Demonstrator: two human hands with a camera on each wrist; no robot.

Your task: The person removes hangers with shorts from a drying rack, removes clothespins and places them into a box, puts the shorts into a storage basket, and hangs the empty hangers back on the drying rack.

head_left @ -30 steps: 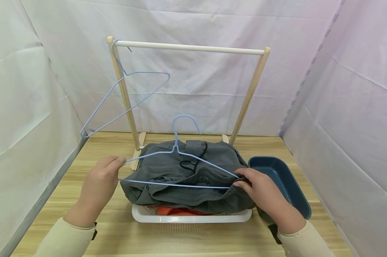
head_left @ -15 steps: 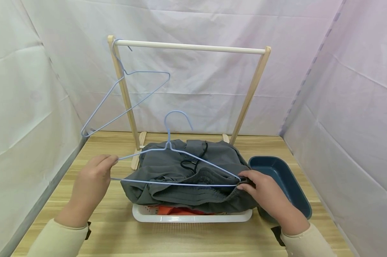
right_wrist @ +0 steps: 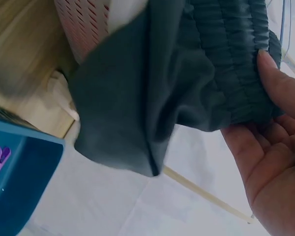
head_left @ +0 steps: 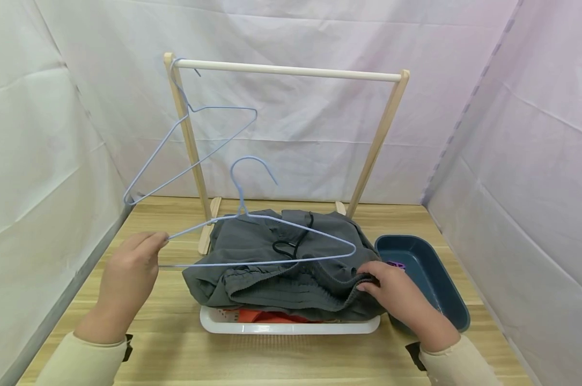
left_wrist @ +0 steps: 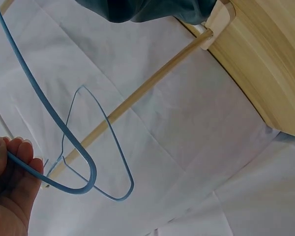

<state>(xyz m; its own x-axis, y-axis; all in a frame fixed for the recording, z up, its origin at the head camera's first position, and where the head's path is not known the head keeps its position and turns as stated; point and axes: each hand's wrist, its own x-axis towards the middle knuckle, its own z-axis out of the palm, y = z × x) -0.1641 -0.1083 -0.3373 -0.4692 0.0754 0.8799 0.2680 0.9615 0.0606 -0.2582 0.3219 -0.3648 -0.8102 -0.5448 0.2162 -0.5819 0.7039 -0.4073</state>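
Note:
A blue wire hanger (head_left: 252,263) slants above dark grey drawstring pants (head_left: 252,238). My left hand (head_left: 131,276) grips the hanger near its left end; the left wrist view shows thumb and fingers pinching the wire (left_wrist: 27,167). The hanger's right end hovers over the pants, apart from the right hand. My right hand (head_left: 399,292) pinches the gathered elastic waistband (right_wrist: 231,54) at its right side, thumb on one face and fingers beneath. The pants lie heaped over a white basket (head_left: 291,328), covering most of it.
Behind stands a wooden rack with a white rail (head_left: 291,69). A second blue hanger (head_left: 223,108) hangs at its left end. A dark blue bin (head_left: 452,284) with purple and teal clips (right_wrist: 1,162) sits right of the basket. Orange cloth (head_left: 266,316) shows inside the basket.
The hanger has shifted left and upward with my left hand. Its right end, earlier at the waistband by my right fingers, has come away. My right hand keeps hold of the waistband.

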